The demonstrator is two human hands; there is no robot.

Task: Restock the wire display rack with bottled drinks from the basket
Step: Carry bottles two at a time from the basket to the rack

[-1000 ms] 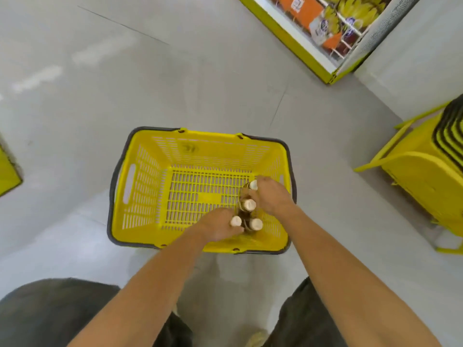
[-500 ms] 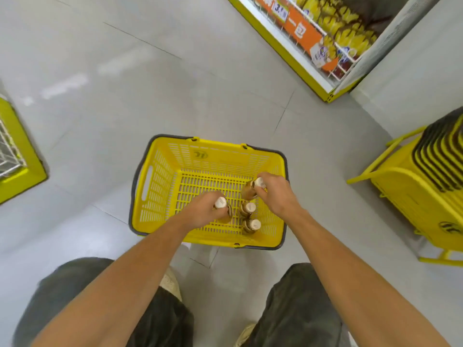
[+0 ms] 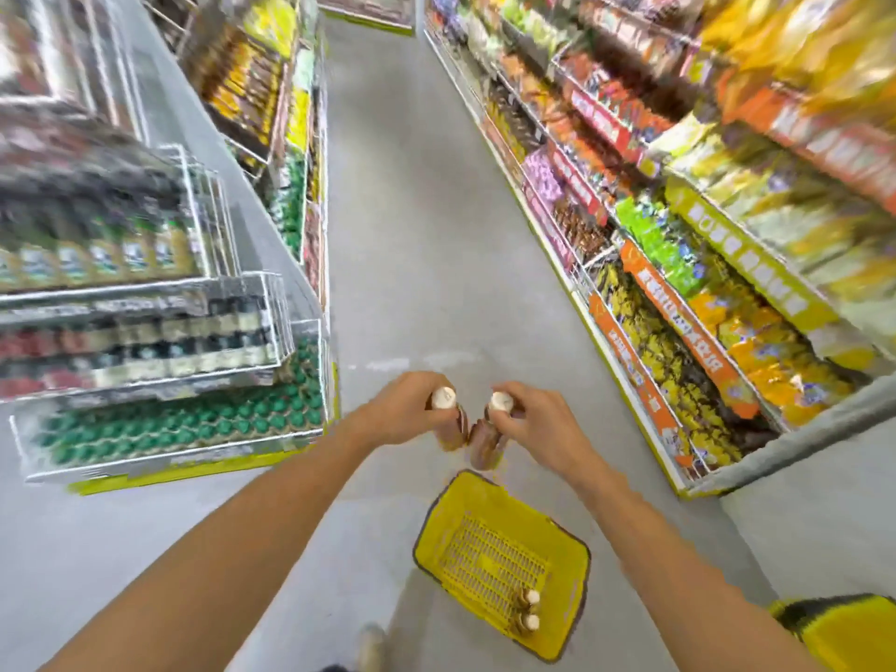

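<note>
Upward since a moment ago: the left grip (image 3: 402, 410) and right grip (image 3: 539, 425) have left the yellow plastic mesh basket (image 3: 487, 557), and the view has swung along the aisle. Fingers of the left grip curl round the neck of a brown white-capped drink bottle (image 3: 453, 428). The right grip pinches a second brown white-capped bottle (image 3: 485, 449) just beside it at frame centre. The basket sits on the grey floor (image 3: 412, 244) at lower centre-right, holding two more capped bottles (image 3: 526, 612). Left of frame stands the blurred tiered wire display rack (image 3: 194, 332), and packed snack shelves (image 3: 679, 293) line the right.
</note>
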